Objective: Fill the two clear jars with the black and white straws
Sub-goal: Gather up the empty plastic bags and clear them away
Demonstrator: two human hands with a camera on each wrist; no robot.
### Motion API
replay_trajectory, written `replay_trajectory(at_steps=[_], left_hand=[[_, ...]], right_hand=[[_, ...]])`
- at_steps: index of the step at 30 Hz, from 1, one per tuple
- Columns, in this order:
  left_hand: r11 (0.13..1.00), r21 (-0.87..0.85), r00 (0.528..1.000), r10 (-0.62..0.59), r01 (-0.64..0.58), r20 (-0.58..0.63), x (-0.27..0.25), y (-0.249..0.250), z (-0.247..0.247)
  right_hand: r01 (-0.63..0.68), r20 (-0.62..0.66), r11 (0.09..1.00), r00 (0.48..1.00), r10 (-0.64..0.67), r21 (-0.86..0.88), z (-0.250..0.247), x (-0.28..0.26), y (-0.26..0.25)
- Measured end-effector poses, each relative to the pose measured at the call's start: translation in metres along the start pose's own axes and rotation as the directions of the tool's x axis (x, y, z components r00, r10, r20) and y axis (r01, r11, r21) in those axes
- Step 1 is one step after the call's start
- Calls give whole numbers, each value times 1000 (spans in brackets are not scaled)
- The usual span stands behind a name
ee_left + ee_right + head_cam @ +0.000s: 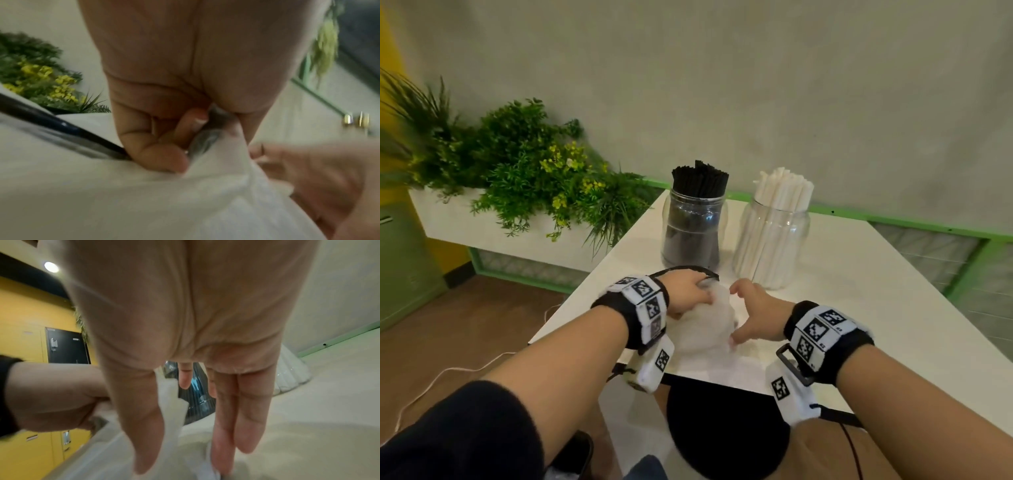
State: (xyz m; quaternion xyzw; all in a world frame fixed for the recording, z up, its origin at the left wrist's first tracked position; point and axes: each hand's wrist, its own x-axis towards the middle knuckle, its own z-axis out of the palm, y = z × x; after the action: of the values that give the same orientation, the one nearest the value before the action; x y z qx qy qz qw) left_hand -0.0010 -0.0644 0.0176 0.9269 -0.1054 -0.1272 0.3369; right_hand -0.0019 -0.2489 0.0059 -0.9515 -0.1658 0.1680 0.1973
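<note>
Two clear jars stand at the back of the white table (876, 308). The left jar (693, 236) holds black straws (700, 181); the right jar (774, 246) holds white straws (784, 188). Near the front edge lies a crumpled white plastic bag (705, 329). My left hand (688, 294) pinches its top with curled fingers (164, 142). My right hand (753, 311) rests against the bag's right side with straight fingers (246, 418). The bag (172, 402) passes between its thumb and fingers. A thin black loop (705, 270) curves beyond my left hand.
A white planter (448, 219) full of green and yellow plants (517, 164) sits left of the table, lower down. A black rounded object (722, 428) lies under the table's front edge. A white cable (448, 373) runs across the wooden floor at left.
</note>
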Motion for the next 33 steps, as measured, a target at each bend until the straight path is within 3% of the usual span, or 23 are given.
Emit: replay_trajectory(at_steps=[3, 6, 9, 13, 15, 17, 20, 22, 23, 25, 27, 30, 32, 33], left_hand=[[947, -320, 999, 8, -25, -53, -14, 3, -14], [911, -395, 987, 66, -120, -148, -27, 9, -32], [868, -473, 976, 56, -151, -208, -34, 12, -45], [813, -551, 946, 0, -189, -325, -42, 15, -58], [779, -582, 901, -53, -232, -430, -47, 15, -68], [765, -569, 812, -107, -302, -574, -50, 15, -79], [843, -431, 628, -150, -322, -763, -50, 5, -92], [842, -435, 597, -178, -319, -782, -45, -5, -94], [837, -456, 615, -193, -304, -764, -43, -9, -93], [788, -543, 683, -226, -291, -694, -40, -15, -90], [752, -596, 719, -245, -282, -650, -39, -17, -85], [750, -608, 752, -236, -262, -615, -39, -22, -75], [747, -629, 809, -224, -215, -543, -40, -27, -65], [746, -645, 837, -239, -166, -492, -40, -32, -59]], right_hand=[[8, 109, 979, 994, -31, 202, -13, -4, 10], [63, 183, 978, 978, -101, 200, -18, -9, 20], [105, 109, 991, 988, -114, 78, -14, -12, 22], [130, 3, 991, 992, -130, 44, -10, -16, 27], [137, -82, 990, 987, -138, -27, -13, -19, 32], [117, -226, 991, 966, -127, -56, -22, -23, 41], [125, -401, 956, 916, -10, 264, -37, -26, 59], [151, -427, 824, 896, 119, 546, -44, -28, 63], [168, -441, 766, 883, 163, 621, -46, -28, 62], [189, -512, 746, 828, 229, 639, -49, -27, 59], [210, -602, 742, 737, 308, 637, -50, -22, 61], [313, -674, 654, 609, 419, 689, -50, -17, 65], [320, -739, 721, 553, 385, 615, -44, -23, 61], [307, -769, 779, 553, 321, 546, -38, -29, 56]])
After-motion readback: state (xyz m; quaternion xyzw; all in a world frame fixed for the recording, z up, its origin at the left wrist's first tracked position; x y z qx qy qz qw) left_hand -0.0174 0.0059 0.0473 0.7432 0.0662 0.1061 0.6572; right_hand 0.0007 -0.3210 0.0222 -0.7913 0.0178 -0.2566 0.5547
